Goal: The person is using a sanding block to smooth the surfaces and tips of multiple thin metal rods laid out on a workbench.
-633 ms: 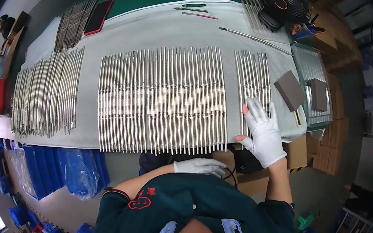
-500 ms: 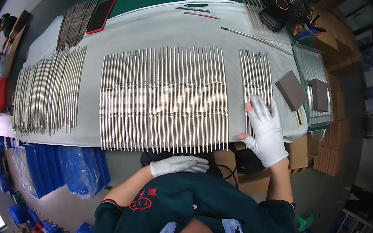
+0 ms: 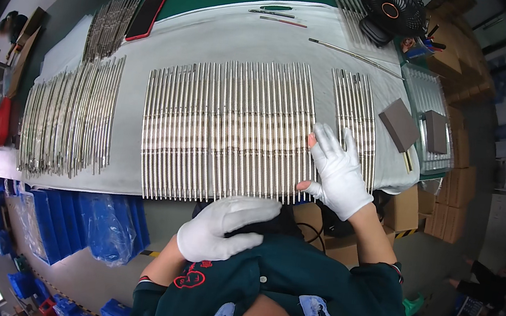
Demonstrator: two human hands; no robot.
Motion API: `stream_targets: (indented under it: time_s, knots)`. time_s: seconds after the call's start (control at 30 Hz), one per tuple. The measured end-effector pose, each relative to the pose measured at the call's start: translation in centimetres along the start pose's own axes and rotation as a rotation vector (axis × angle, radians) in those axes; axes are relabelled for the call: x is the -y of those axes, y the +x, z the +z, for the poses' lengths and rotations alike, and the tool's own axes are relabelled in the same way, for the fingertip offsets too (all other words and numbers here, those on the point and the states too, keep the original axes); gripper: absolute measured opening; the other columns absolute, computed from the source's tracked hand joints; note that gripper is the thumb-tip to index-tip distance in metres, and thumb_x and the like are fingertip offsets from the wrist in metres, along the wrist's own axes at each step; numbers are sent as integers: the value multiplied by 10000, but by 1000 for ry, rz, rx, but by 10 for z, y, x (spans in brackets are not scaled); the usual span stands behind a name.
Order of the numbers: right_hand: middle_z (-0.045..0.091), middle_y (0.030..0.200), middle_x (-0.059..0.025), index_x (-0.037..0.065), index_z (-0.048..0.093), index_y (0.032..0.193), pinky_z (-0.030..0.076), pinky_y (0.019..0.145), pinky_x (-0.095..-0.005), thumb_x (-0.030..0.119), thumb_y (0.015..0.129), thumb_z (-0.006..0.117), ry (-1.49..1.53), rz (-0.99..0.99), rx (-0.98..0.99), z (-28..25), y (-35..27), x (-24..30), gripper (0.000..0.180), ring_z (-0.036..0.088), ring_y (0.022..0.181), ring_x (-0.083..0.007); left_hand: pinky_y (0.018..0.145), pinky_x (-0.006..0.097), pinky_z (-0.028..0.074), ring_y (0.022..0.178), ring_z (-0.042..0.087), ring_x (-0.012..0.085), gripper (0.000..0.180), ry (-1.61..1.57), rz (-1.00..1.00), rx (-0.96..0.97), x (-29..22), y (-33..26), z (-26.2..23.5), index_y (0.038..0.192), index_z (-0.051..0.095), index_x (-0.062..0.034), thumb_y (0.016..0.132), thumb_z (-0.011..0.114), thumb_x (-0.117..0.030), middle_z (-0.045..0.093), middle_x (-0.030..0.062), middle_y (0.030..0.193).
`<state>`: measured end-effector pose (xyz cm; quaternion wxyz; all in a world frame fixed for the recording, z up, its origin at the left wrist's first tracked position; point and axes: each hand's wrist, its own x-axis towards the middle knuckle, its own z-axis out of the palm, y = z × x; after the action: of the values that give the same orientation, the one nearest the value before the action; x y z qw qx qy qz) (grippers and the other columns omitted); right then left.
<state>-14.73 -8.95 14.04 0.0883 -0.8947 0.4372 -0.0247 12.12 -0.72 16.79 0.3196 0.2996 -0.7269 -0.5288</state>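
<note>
A wide row of slim, shiny metal rods (image 3: 224, 135) lies side by side on the white-covered table (image 3: 126, 142). My right hand (image 3: 342, 178), white-gloved with bare thumb and index tips, is at the right end of this row. Its fingers are spread, and its thumb is by the rods' near ends. A smaller group of rods (image 3: 356, 101) lies just beyond it to the right. My left hand (image 3: 222, 230), also gloved, hovers at the table's front edge below the wide row, fingers stretched out and holding nothing visible.
More rods (image 3: 71, 123) lie at the left, with darker ones (image 3: 113, 24) behind them. A red-edged phone (image 3: 146, 17), a single long rod (image 3: 355, 56) and a black fan (image 3: 391, 14) are farther back. Grey blocks (image 3: 399, 125) sit right; blue bins (image 3: 55, 225) stand below the table's left.
My right hand has moved left from the small rod group to the right end of the wide row. My left hand has lifted and its fingers have spread. The view has shifted slightly.
</note>
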Motion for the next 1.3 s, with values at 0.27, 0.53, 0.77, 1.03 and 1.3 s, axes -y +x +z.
stream_targets:
  time_s: [0.27,0.53,0.77,1.03,1.3]
  knots:
    - [364,1468,-212,-11,404,1386,108,1149,-548,624,758,580,-86,57,-59,-10,-12,-12,910,295,1395,-347,1079,492,303,1249,470,319,635,817,59,89,19,64,20,1311,483,-17,809,682,-350,538,154,1267]
    - [378,1466,-178,90,420,1412,132,1143,-549,650,778,526,-33,-18,5,-11,-6,-3,852,297,1391,-343,1090,505,277,1297,439,301,632,874,35,144,26,76,28,1295,498,-9,815,661,-388,529,149,1307]
    - [402,1454,-164,63,449,1386,132,1142,-550,669,776,510,-59,-17,24,-11,-5,-4,862,304,1387,-338,1080,521,281,1296,427,317,632,893,42,155,29,74,28,1304,492,-22,811,661,-380,515,135,1326]
    - [393,1454,-193,-33,447,1354,124,1147,-543,675,759,530,-95,90,-62,-6,-17,-21,928,293,1392,-352,1074,532,285,1289,427,323,623,907,82,132,34,71,30,1311,498,-59,804,664,-380,515,131,1320]
    - [372,1464,-217,-54,421,1363,107,1156,-530,680,763,524,-81,63,-53,-4,-12,-16,953,284,1402,-348,1087,532,278,1279,437,320,591,905,84,124,35,70,30,1284,516,-58,809,661,-379,520,130,1308]
